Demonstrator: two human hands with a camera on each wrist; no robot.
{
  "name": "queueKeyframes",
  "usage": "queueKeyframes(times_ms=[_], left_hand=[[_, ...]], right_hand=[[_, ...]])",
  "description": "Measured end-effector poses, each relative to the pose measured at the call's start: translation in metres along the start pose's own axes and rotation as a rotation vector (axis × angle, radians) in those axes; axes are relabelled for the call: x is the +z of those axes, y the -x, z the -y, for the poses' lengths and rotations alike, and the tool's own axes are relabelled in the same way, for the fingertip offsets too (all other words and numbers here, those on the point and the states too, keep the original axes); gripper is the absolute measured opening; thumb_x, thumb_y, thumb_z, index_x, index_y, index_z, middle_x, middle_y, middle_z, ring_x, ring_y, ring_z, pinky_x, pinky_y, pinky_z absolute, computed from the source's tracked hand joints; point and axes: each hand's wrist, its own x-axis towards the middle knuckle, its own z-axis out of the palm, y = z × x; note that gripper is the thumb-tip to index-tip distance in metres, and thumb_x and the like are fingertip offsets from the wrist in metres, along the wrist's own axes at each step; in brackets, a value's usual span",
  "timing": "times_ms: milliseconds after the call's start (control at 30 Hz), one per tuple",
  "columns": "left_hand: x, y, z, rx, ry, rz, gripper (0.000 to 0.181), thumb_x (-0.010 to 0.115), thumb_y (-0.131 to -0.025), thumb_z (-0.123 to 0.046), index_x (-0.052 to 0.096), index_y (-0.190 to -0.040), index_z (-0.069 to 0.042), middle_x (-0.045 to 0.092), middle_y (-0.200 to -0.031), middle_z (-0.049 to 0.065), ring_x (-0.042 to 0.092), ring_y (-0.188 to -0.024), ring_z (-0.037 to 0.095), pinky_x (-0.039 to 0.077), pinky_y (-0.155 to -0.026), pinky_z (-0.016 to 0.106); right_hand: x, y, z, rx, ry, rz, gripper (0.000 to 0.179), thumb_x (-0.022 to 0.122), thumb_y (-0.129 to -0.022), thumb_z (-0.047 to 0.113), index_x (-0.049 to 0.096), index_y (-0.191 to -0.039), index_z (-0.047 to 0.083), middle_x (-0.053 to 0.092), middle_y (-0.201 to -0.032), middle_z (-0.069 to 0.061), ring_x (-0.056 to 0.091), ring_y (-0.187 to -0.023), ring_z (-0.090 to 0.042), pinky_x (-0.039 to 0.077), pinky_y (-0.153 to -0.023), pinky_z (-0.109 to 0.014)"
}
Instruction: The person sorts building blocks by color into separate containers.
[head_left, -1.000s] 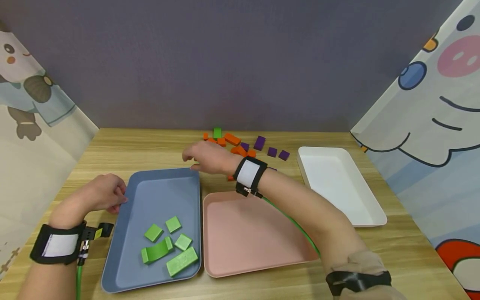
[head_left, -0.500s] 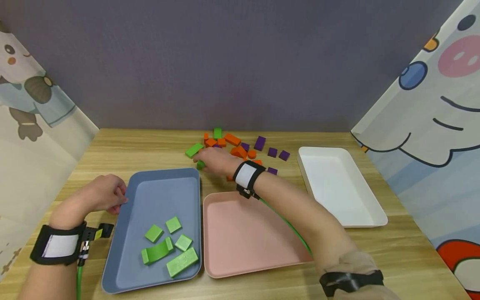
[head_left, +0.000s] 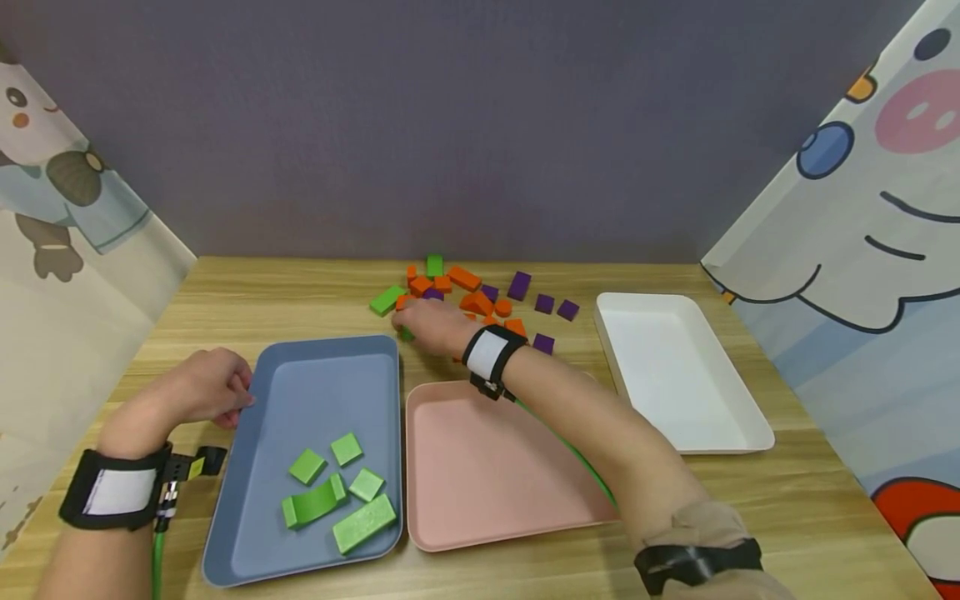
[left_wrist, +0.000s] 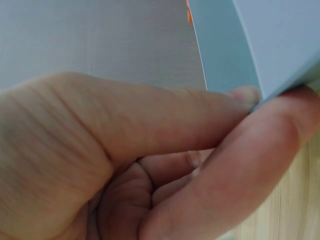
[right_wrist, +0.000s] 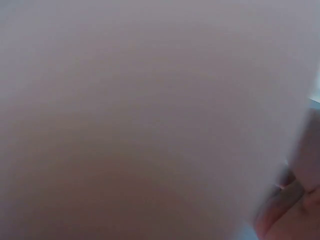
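Observation:
My left hand (head_left: 212, 387) pinches the left rim of the blue-grey tray (head_left: 322, 354) between thumb and index finger, seen close up in the left wrist view. In that tray lie several green blocks (head_left: 363, 522), one of them a curved arch piece (head_left: 315, 502). My right hand (head_left: 433, 325) is down on the table beyond the trays, its fingers curled over a small green block (head_left: 406, 334) that they mostly hide. A longer green block (head_left: 387, 300) lies just past the fingertips. The right wrist view is filled by blurred skin, with a bit of the fingers at its right edge.
Orange blocks (head_left: 476, 302) and purple blocks (head_left: 519, 286) are scattered around and behind my right hand, with another green block (head_left: 434, 266) at the back. A pink tray (head_left: 495, 467) sits under my right forearm. At the right stands a white tray (head_left: 678, 367).
My right hand has come down and back from over the blocks, uncovering the longer green one, and now covers most of the small green block. My left hand has stayed on the tray rim.

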Motion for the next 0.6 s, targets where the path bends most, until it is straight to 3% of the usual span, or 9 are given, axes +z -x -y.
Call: queueKeyframes(times_ms=[267, 467, 600], left_hand=[[0.0, 0.001, 0.0, 0.006, -0.002, 0.001, 0.023, 0.061, -0.088, 0.002, 0.055, -0.101, 0.019, 0.066, -0.073, 0.011, 0.065, -0.061, 0.014, 0.058, -0.058, 0.031], [0.001, 0.001, 0.0, 0.003, -0.011, 0.0, 0.023, 0.061, -0.089, 0.001, 0.055, -0.102, 0.019, 0.066, -0.073, 0.012, 0.065, -0.061, 0.014, 0.058, -0.058, 0.031], [0.001, -0.001, 0.003, 0.006, -0.015, -0.004, 0.024, 0.061, -0.089, 0.001, 0.055, -0.103, 0.019, 0.065, -0.072, 0.011, 0.065, -0.06, 0.014, 0.058, -0.058, 0.031]], right_hand=[[0.002, 0.002, -0.005, 0.009, -0.025, -0.032, 0.026, 0.055, -0.098, 0.003, 0.066, -0.116, 0.017, 0.069, -0.118, 0.001, 0.065, -0.102, -0.017, 0.055, -0.085, -0.03], [-0.018, 0.005, -0.007, 0.018, -0.055, -0.076, 0.027, 0.062, -0.095, 0.007, 0.066, -0.12, 0.017, 0.066, -0.122, -0.001, 0.063, -0.109, -0.018, 0.056, -0.083, -0.029], [-0.036, 0.01, -0.001, -0.04, -0.1, -0.151, 0.029, 0.069, -0.093, 0.016, 0.064, -0.121, 0.016, 0.066, -0.124, -0.002, 0.063, -0.111, -0.017, 0.055, -0.088, -0.029]])
